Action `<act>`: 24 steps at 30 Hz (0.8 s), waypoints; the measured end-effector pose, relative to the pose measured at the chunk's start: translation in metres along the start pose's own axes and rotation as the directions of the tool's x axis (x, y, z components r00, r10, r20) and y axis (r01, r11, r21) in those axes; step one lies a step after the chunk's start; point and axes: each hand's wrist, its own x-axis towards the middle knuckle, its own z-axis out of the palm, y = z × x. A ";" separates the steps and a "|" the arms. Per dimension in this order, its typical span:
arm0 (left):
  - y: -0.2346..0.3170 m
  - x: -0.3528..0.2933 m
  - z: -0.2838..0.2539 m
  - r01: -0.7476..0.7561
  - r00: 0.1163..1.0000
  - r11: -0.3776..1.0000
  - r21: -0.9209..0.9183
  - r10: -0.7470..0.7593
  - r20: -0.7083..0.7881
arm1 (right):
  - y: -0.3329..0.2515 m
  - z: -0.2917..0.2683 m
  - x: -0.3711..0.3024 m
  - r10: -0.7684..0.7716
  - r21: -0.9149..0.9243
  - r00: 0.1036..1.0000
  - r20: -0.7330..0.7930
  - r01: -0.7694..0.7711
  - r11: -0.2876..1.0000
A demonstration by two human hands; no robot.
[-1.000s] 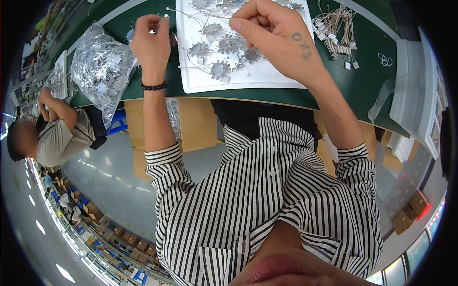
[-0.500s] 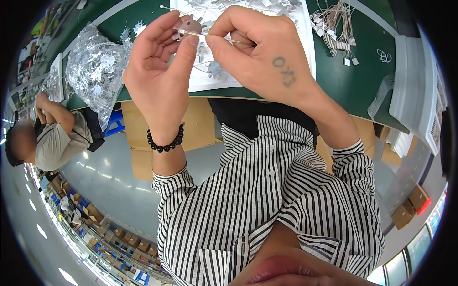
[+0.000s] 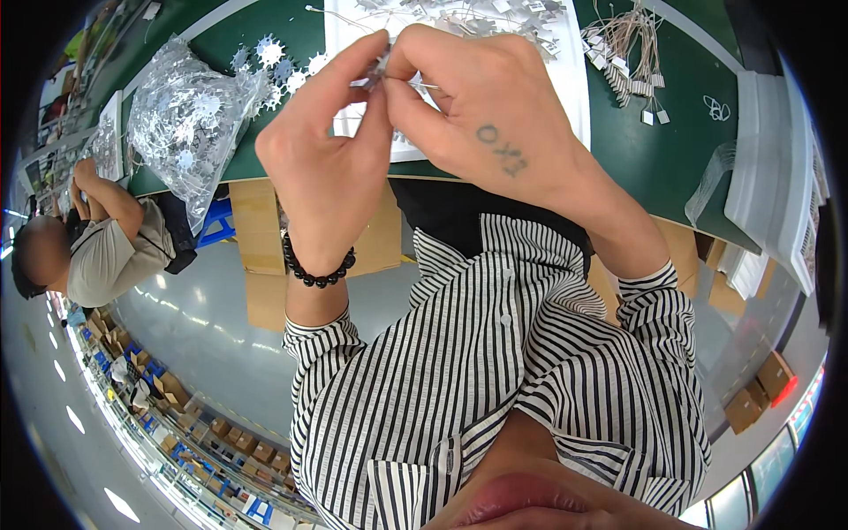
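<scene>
Above the near part of a white tray [image 3: 579, 106], my two hands meet fingertip to fingertip. My left hand [image 3: 322, 155], with a black bead bracelet at its wrist, pinches a small grey toothed metal plate [image 3: 380, 71], now seen nearly edge-on and mostly covered by fingers. Thumb and forefinger of my right hand [image 3: 495, 115] are closed on a thin pale wire [image 3: 430, 87] at the plate's right side. Whether the wire is joined to the plate is hidden. Several similar metal plates with wires [image 3: 521, 22] lie in the tray behind my hands.
A clear plastic bag [image 3: 181, 124] full of toothed plates lies at the left, with loose plates [image 3: 269, 53] beside it. Bundled wires with white connectors [image 3: 632, 57] lie on the green table [image 3: 636, 159] at right. White trays [image 3: 768, 159] stand farther right. Another person [image 3: 115, 247] sits at far left.
My left hand has moved right and turned, its fingers closing over the plate, which showed its flat face before. The right hand has tipped slightly and stays pinched at the wire.
</scene>
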 end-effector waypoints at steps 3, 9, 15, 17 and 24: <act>0.001 0.000 0.001 -0.034 0.999 0.997 -0.068 0.035 0.025 | 0.002 -0.005 -0.001 0.010 0.040 0.994 0.108 -0.014 0.999; 0.003 0.001 -0.002 0.200 0.979 0.796 -0.571 -0.186 0.084 | 0.006 -0.004 -0.007 0.219 0.269 0.971 0.093 -0.236 0.934; 0.003 0.000 -0.006 0.163 0.986 0.924 -0.345 -0.165 0.024 | 0.011 -0.004 -0.010 0.169 0.281 0.975 0.142 -0.203 0.938; 0.004 0.002 -0.012 0.145 0.986 0.949 -0.281 -0.163 -0.042 | 0.019 -0.004 -0.007 0.091 0.212 0.982 0.165 -0.125 0.969; -0.024 0.045 -0.030 0.058 0.946 0.970 -0.235 -0.129 -0.298 | 0.049 0.001 0.023 -0.113 -0.218 0.987 0.115 0.136 0.966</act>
